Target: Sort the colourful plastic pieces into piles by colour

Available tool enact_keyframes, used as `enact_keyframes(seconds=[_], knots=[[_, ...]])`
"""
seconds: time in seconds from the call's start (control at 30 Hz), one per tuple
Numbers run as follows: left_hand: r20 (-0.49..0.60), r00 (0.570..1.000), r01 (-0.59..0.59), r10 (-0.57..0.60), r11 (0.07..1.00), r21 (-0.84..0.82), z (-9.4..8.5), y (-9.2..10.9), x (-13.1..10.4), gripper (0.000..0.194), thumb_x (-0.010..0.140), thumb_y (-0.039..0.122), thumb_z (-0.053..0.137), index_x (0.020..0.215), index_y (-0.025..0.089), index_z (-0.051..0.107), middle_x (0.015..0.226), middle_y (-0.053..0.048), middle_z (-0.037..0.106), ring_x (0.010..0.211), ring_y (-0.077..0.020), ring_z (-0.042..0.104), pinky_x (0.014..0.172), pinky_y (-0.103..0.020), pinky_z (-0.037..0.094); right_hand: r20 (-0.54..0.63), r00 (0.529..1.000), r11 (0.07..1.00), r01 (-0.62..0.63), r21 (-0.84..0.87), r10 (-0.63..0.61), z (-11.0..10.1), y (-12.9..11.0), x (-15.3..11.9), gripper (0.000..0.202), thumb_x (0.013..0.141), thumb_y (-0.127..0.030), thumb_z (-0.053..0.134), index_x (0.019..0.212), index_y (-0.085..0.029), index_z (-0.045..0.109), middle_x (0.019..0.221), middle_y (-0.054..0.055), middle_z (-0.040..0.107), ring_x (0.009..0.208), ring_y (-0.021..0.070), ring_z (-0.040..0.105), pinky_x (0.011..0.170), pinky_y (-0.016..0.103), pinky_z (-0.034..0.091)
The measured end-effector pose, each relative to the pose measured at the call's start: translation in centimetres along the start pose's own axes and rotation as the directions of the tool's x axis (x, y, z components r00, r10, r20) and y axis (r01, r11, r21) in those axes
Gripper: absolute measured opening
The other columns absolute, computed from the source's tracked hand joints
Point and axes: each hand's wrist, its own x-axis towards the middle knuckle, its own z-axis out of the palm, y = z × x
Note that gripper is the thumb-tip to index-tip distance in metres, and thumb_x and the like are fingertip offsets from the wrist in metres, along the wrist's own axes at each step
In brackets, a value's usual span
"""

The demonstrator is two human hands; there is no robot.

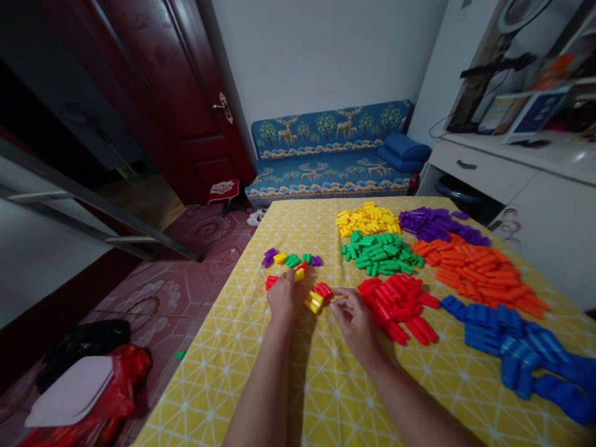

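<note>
My left hand (285, 294) is closed at a small yellow piece (299, 274), with a red piece (302, 265) just beyond it and more red (270, 282) beside the hand. My right hand (352, 315) has its fingers apart, next to a small cluster of red pieces (322, 290) and yellow pieces (314, 302) on the cloth. Beyond my left hand lies a short row of purple (269, 257), yellow (280, 258) and green pieces (292, 261). A red pile (395, 301) spreads out right of my right hand.
On the patterned yellow cloth (223, 372) are piles of yellow (367, 220), green (382, 252), purple (431, 225), orange (479, 273) and blue pieces (521, 341). A blue sofa (326, 164) stands past the table. A white cabinet (493, 164) is at the right.
</note>
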Motion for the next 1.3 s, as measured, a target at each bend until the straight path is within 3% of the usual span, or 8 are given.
enact_keyframes(seconds=[0.1, 0.2, 0.4, 0.5, 0.7, 0.93, 1.13, 1.3], knots=[[-0.07, 0.998, -0.006, -0.01, 0.973, -0.23, 0.1, -0.4, 0.1, 0.031, 0.092, 0.037, 0.048, 0.117, 0.02, 0.058, 0.091, -0.008, 0.069, 0.08, -0.0213, 0.065, 0.067, -0.027, 0.042, 0.172, 0.975, 0.983, 0.158, -0.092, -0.14, -0.4, -1.8, -0.3, 0.015, 0.092, -0.027, 0.052, 0.096, -0.021, 0.065, 0.093, 0.007, 0.068, 0.08, 0.0165, 0.065, 0.066, 0.027, 0.054], [-0.089, 0.996, -0.042, -0.017, 0.782, -0.622, 0.3, -0.5, 0.1, 0.035, 0.089, 0.044, 0.051, 0.112, 0.018, 0.058, 0.075, -0.003, 0.065, 0.065, -0.0167, 0.06, 0.061, -0.025, 0.041, 0.378, 0.9, 0.932, 0.304, -0.195, -0.214, -0.4, -2.7, -0.5, 0.015, 0.089, -0.025, 0.057, 0.096, -0.023, 0.07, 0.098, 0.006, 0.07, 0.093, 0.0196, 0.066, 0.083, 0.034, 0.055], [0.211, 0.959, 0.169, 0.189, 0.214, -0.962, -0.8, 0.5, -0.7, 0.045, 0.075, 0.054, 0.068, 0.093, 0.013, 0.062, 0.073, -0.003, 0.064, 0.058, -0.0114, 0.054, 0.054, -0.021, 0.04, 0.198, 0.96, 0.949, 0.237, -0.209, -0.196, 0.0, -1.2, -0.3, 0.054, 0.088, -0.027, 0.058, 0.14, -0.026, 0.047, 0.134, 0.009, 0.059, 0.121, 0.0246, 0.058, 0.099, 0.044, 0.051], [0.366, 0.859, 0.318, 0.357, 0.187, -0.929, -1.1, 0.7, -1.3, 0.047, 0.069, 0.053, 0.075, 0.089, 0.011, 0.065, 0.066, -0.002, 0.062, 0.053, -0.0089, 0.051, 0.052, -0.02, 0.038, 0.073, 0.988, 0.976, 0.149, -0.156, -0.139, 0.0, -0.4, -0.2, 0.052, 0.09, -0.033, 0.057, 0.14, -0.024, 0.046, 0.127, 0.011, 0.062, 0.109, 0.0238, 0.063, 0.086, 0.038, 0.056], [0.545, 0.691, 0.4, 0.475, 0.377, -0.835, -0.1, 0.5, -1.7, 0.047, 0.065, 0.049, 0.078, 0.092, 0.01, 0.07, 0.066, -0.003, 0.064, 0.054, -0.0105, 0.054, 0.054, -0.022, 0.041, 0.039, 0.995, 0.994, 0.096, -0.043, -0.094, 0.1, -0.7, -0.2, 0.043, 0.091, -0.035, 0.056, 0.131, -0.021, 0.05, 0.118, 0.011, 0.064, 0.098, 0.0207, 0.066, 0.08, 0.033, 0.057], [0.226, 0.974, 0.215, -0.02, 0.403, -0.89, 2.4, 0.6, -0.2, 0.043, 0.072, 0.05, 0.07, 0.091, 0.012, 0.064, 0.066, 0.0, 0.062, 0.056, -0.0105, 0.053, 0.051, -0.021, 0.039, 0.032, 0.997, 0.997, 0.066, -0.04, -0.065, 0.0, -0.9, 0.1, 0.035, 0.09, -0.033, 0.056, 0.123, -0.022, 0.055, 0.111, 0.009, 0.066, 0.075, 0.0158, 0.064, 0.063, 0.029, 0.055], [0.253, 0.959, 0.244, -0.129, -0.084, -0.966, 3.6, 2.5, -0.6, 0.05, 0.066, 0.055, 0.075, 0.093, 0.014, 0.064, 0.074, -0.002, 0.065, 0.063, -0.0126, 0.059, 0.058, -0.024, 0.045, 0.07, 0.993, 0.996, 0.091, 0.013, -0.092, 0.3, -0.6, 0.0, 0.049, 0.089, -0.029, 0.058, 0.136, -0.023, 0.046, 0.121, 0.012, 0.06, 0.079, 0.0155, 0.064, 0.062, 0.029, 0.056], [0.202, 0.968, 0.172, -0.151, -0.19, -0.967, 4.0, 5.0, -1.9, 0.049, 0.065, 0.052, 0.078, 0.094, 0.015, 0.066, 0.08, -0.002, 0.068, 0.072, -0.0149, 0.063, 0.067, -0.026, 0.048, 0.071, 0.988, 0.99, 0.14, -0.027, -0.138, 0.3, -0.7, -0.2, 0.051, 0.082, -0.021, 0.064, 0.132, -0.025, 0.052, 0.123, 0.011, 0.057, 0.08, 0.0154, 0.062, 0.064, 0.03, 0.057]])
